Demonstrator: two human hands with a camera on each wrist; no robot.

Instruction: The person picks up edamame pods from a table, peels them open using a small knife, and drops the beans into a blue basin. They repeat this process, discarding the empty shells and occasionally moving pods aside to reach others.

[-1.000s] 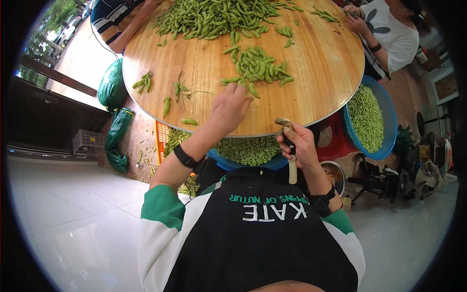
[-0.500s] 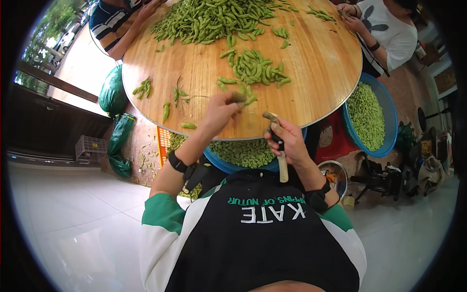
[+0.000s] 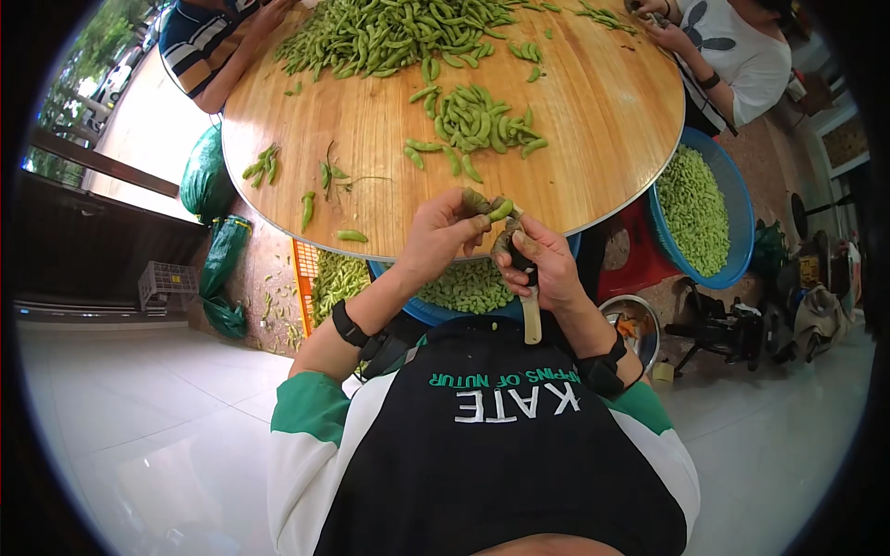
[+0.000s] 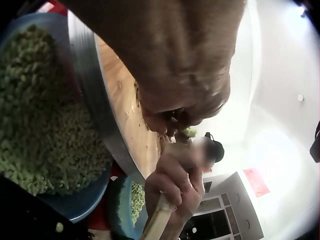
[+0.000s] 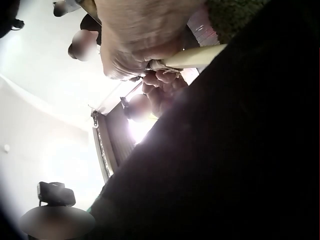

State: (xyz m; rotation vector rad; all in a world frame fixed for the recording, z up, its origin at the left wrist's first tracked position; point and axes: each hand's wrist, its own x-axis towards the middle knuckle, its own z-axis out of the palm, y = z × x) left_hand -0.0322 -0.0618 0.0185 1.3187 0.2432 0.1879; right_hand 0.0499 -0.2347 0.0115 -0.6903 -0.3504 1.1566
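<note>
My left hand (image 3: 440,232) pinches a green soybean pod (image 3: 502,209) between thumb and fingers, just above the near table edge. Close beside it, my right hand (image 3: 549,264) grips a tool with a cream handle (image 3: 531,320) pointing down toward my body. The hand hides the tool's working end. Dark wrappings cover some fingertips on both hands. In the left wrist view the cream handle (image 4: 157,222) sticks out below the right fist. A small heap of pods (image 3: 477,120) lies ahead on the round wooden table (image 3: 593,111), with a few loose pods nearer me.
Farther back is a large pile of pods (image 3: 380,37). Shelled beans (image 3: 468,287) fill a blue tub under the table edge; another blue tub (image 3: 739,255) stands right. An orange crate (image 3: 304,278) and green sacks (image 3: 225,259) are at left. Two other people sit across the table.
My left hand has come back from the small heap with a pod and met the right hand. The right hand, still gripping the tool, has shifted slightly left.
</note>
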